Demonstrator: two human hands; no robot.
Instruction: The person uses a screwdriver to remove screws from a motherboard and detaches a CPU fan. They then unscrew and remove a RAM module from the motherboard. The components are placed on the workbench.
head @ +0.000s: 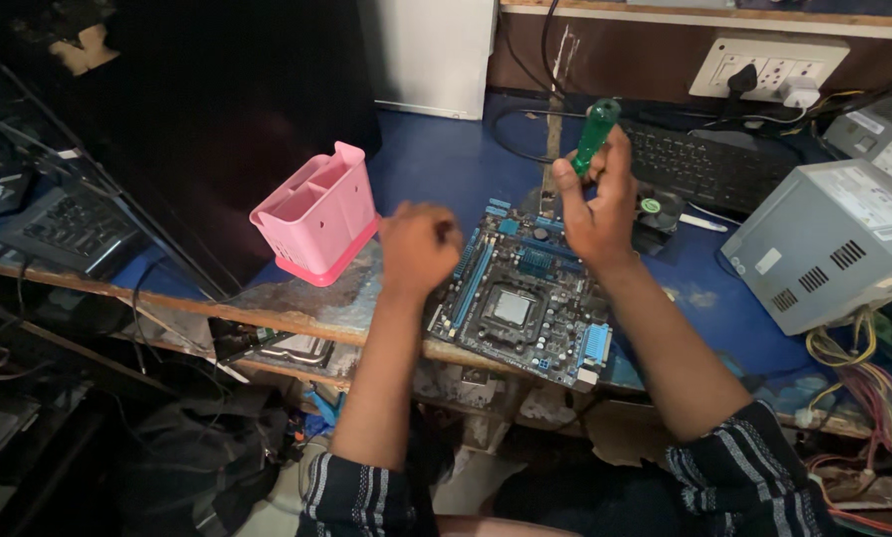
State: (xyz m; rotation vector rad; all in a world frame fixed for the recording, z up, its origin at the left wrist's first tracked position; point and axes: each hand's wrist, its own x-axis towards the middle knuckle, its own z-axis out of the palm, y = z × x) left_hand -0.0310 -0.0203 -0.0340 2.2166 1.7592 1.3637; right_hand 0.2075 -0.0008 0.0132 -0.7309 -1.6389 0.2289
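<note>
A computer motherboard [520, 298] lies flat at the near edge of the blue desk [436, 159], with its square processor socket facing up. My right hand [595, 204] grips a screwdriver with a green handle [597, 134], held upright above the board's far edge. My left hand [418, 247] is closed into a fist at the board's left edge, beside the blue memory slots. Whether it holds anything small is hidden by the fingers.
A pink plastic organiser [318, 212] stands left of the board. A black keyboard [709, 164] and a small fan [655, 211] lie behind it. A grey power supply [829, 254] with loose wires sits right. A wall socket strip [769, 68] is at the back.
</note>
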